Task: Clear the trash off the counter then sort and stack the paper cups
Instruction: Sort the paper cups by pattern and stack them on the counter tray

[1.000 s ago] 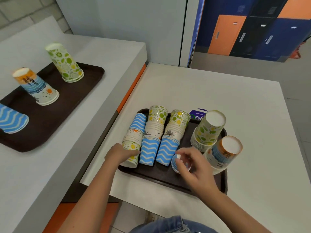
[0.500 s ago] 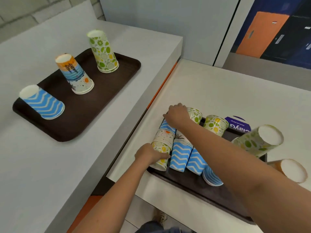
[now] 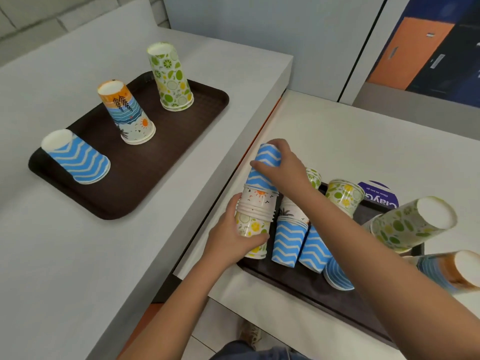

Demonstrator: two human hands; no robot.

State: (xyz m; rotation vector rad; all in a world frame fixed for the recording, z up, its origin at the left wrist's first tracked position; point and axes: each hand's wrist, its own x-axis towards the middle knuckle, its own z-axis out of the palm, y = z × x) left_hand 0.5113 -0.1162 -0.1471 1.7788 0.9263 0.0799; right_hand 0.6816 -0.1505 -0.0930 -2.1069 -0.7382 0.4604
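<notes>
A mixed stack of upturned paper cups point(image 3: 255, 203) stands at the left end of the near brown tray point(image 3: 306, 284). My left hand point(image 3: 231, 236) grips its lower, lemon-print part. My right hand point(image 3: 284, 166) grips the blue zigzag cup point(image 3: 263, 165) on top of that stack, which sits partly raised. Two more mixed stacks point(image 3: 301, 240) lean beside it. A green-print stack point(image 3: 407, 223) and an orange-blue stack point(image 3: 449, 271) stand at the tray's right.
On the higher left counter, a second brown tray point(image 3: 161, 162) holds a blue zigzag cup point(image 3: 78, 158), an orange-blue beach cup point(image 3: 127, 113) and a green lime cup point(image 3: 170, 76), all upturned. A purple card point(image 3: 379, 194) lies behind the near tray. A gap separates the two counters.
My right hand has closed round the blue zigzag cup atop the left stack and pulled it upward. My left hand keeps its hold on the stack's base. The view shifted slightly left.
</notes>
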